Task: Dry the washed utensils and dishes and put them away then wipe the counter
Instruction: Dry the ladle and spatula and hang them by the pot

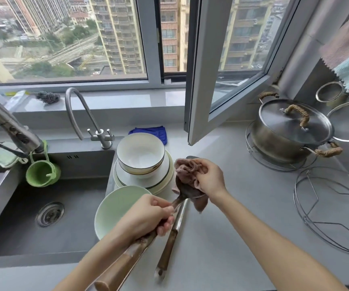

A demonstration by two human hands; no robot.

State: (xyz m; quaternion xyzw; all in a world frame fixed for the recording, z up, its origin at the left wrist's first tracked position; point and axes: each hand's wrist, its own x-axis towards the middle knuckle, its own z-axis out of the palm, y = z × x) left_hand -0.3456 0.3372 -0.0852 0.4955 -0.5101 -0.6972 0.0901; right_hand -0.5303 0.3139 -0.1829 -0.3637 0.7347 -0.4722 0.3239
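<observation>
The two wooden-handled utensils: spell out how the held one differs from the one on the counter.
The held utensil is lifted, gripped by the left hand; the lying utensil rests flat on the counter. The held utensil's head sits in the cloth bunched by the right hand; the lying utensil's head is mostly hidden behind that cloth. Both have brown wooden handles and metal shafts.

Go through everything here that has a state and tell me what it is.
Window: open, swung inward.
Pot: lid on.
White bowl: upright, stacked on plates.
Held utensil: handle gripped by left hand, head wrapped.
Cloth: bunched around it in right hand.
Second utensil: lying on counter.
</observation>
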